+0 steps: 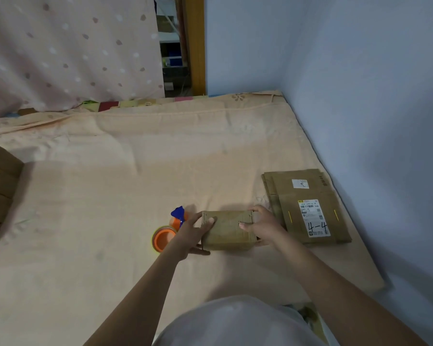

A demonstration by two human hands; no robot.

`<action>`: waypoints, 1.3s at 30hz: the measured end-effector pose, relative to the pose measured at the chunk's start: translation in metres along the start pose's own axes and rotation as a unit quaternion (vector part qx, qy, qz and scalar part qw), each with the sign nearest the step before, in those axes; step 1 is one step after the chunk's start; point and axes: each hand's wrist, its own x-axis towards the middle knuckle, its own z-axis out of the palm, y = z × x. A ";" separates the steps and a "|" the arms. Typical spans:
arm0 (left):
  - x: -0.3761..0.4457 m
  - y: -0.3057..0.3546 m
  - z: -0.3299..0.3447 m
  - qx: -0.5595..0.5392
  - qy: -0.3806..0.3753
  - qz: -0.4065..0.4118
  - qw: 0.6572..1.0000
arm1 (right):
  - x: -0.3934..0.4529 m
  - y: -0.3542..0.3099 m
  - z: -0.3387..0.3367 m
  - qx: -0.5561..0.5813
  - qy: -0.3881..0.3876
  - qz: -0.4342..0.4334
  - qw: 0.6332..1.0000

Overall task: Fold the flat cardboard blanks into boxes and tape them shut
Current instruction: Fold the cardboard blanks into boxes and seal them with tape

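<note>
Head view: the small brown cardboard box (229,229) sits on the peach-sheeted bed (110,196), beside the flat cardboard blanks (308,208). Left hand (194,233) and right hand (263,224) clasp its ends. Light, stiff, crushable: hold by edges. Orange tape dispenser (164,237) lies near.

A peach-sheeted bed (135,171) carries box (228,231), tape dispenser (168,233), flat blanks (308,208).

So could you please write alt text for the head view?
Both hands, left hand and right hand, hold a small cardboard box over a peach bedsheet. An orange tape dispenser lies left of it, flat cardboard blanks right.
</note>
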 end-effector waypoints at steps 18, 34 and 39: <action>-0.033 0.039 0.002 -0.002 -0.065 0.217 0.974 | -0.022 -0.018 -0.053 0.189 -0.200 -0.108 0.955; -0.007 0.023 -0.002 -0.188 -0.137 0.110 0.966 | -0.028 -0.016 -0.025 -0.044 -0.025 -0.251 0.967; -0.007 0.016 -0.006 -0.136 -0.119 0.147 0.973 | -0.028 -0.013 -0.031 0.339 -0.124 0.061 0.931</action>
